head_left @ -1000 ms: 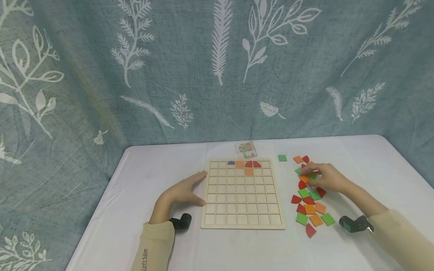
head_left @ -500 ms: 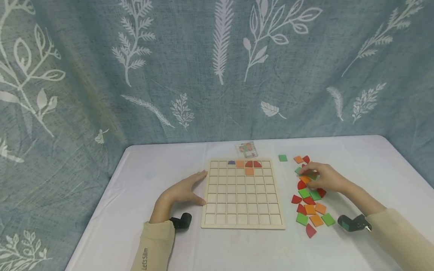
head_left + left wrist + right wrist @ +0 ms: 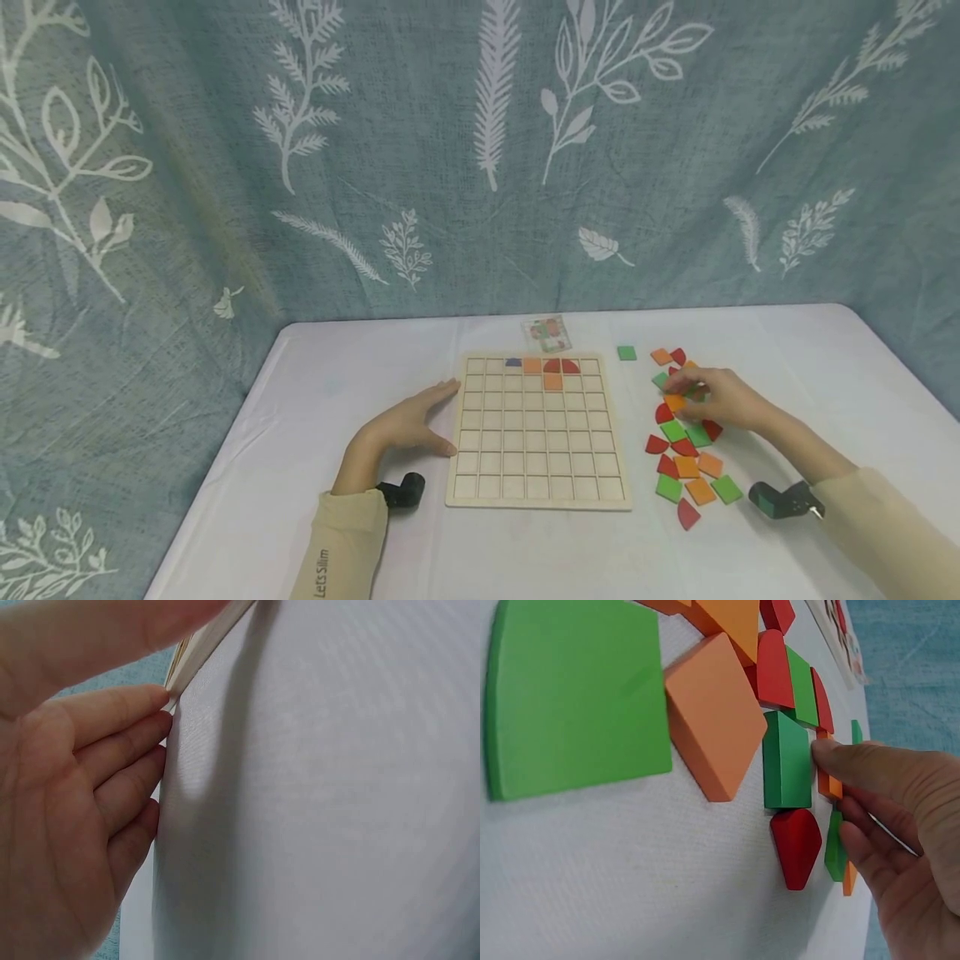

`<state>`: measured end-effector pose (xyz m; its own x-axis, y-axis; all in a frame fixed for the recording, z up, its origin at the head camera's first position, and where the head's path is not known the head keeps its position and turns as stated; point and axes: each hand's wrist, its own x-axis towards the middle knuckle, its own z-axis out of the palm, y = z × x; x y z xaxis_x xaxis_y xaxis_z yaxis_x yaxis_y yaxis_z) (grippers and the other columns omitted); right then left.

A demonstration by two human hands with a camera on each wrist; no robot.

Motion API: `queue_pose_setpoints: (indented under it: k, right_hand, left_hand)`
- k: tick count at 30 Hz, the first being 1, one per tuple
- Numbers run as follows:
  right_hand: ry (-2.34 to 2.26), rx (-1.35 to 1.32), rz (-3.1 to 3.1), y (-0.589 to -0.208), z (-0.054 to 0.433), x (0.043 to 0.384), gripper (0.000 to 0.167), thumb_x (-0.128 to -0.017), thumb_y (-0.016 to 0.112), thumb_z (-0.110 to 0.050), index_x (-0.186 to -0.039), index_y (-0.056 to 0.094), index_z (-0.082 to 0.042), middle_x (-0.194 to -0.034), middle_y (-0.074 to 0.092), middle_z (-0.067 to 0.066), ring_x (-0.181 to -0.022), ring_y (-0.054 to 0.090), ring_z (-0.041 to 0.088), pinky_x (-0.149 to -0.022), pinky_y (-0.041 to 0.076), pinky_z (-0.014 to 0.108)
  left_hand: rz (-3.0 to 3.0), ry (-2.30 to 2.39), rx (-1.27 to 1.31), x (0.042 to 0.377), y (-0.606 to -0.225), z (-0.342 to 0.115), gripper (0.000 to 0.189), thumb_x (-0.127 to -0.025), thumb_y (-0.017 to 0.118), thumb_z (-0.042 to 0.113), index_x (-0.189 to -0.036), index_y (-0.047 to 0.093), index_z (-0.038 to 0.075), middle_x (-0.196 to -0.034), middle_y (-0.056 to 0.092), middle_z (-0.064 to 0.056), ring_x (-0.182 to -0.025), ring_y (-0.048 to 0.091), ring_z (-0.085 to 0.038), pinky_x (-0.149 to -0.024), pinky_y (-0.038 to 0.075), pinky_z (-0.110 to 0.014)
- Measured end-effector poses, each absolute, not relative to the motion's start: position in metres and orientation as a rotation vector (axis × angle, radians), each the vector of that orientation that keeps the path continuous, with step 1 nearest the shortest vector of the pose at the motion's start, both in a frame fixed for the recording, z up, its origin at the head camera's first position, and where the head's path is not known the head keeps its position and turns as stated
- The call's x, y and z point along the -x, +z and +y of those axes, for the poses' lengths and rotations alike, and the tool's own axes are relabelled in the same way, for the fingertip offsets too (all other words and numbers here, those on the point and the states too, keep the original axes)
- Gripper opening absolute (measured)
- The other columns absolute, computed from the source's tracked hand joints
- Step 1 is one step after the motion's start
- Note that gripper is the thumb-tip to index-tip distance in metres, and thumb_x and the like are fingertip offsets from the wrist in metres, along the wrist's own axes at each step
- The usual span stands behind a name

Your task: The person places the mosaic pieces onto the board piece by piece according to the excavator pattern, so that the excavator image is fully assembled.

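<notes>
My left hand lies at the left edge of the pale wooden grid board, thumb and fingers spread along it. The left wrist view shows straight fingers against the board's side. At the board's far side are a blue half-round piece, two orange square tiles and red quarter-round tiles. My right hand pinches an orange square tile in the loose pile; in the right wrist view the thumb meets this orange tile, and its far side is hidden.
Several green, orange and red tiles lie in a column right of the board. One green square sits apart near the back. Behind the board lies a patterned card. A leaf-print curtain hangs behind the white table.
The orange tile at my right fingers has turned and shifted slightly, and the red quarter beside it has been nudged left. My left hand keeps its place at the board.
</notes>
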<state>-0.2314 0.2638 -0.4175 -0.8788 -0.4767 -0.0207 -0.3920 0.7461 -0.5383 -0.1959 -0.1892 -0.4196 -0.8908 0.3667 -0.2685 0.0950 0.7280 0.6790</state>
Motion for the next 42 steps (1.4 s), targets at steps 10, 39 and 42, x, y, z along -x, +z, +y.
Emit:
queue_pose_setpoints:
  k: [10, 39, 42]
  right_hand:
    - [-0.829, 0.685, 2.810, -0.417, 0.263, 0.230, 0.029, -0.074, 0.075, -0.010, -0.101, 0.065, -0.006, -0.093, 0.067, 0.005, -0.089, 0.061, 0.026, -0.083, 0.052, 0.045]
    - [-1.115, 0.639, 2.758, -0.417, 0.257, 0.239, 0.035, -0.077, 0.074, -0.012, -0.109, 0.063, -0.002, -0.103, 0.067, 0.012, -0.094, 0.062, 0.027, -0.085, 0.052, 0.043]
    - [-1.133, 0.647, 2.742, -0.420, 0.247, 0.243, 0.035, -0.076, 0.074, -0.011, -0.108, 0.064, -0.003, -0.103, 0.068, 0.011, -0.096, 0.063, 0.026, -0.086, 0.052, 0.042]
  left_hand:
    - [2.544, 0.972, -0.355, 0.194, -0.417, -0.189, 0.099, -0.062, 0.083, 0.021, -0.144, 0.030, 0.006, -0.151, 0.024, -0.014, -0.139, 0.017, -0.033, -0.113, 0.018, -0.050]
    - [2.551, 0.949, -0.367, 0.195, -0.418, -0.189, 0.099, -0.062, 0.083, 0.022, -0.144, 0.030, 0.006, -0.151, 0.024, -0.014, -0.139, 0.018, -0.033, -0.113, 0.018, -0.049]
    - [2.545, 0.953, -0.366, 0.195, -0.418, -0.189, 0.099, -0.062, 0.083, 0.022, -0.144, 0.030, 0.006, -0.151, 0.024, -0.014, -0.139, 0.018, -0.033, -0.113, 0.018, -0.049]
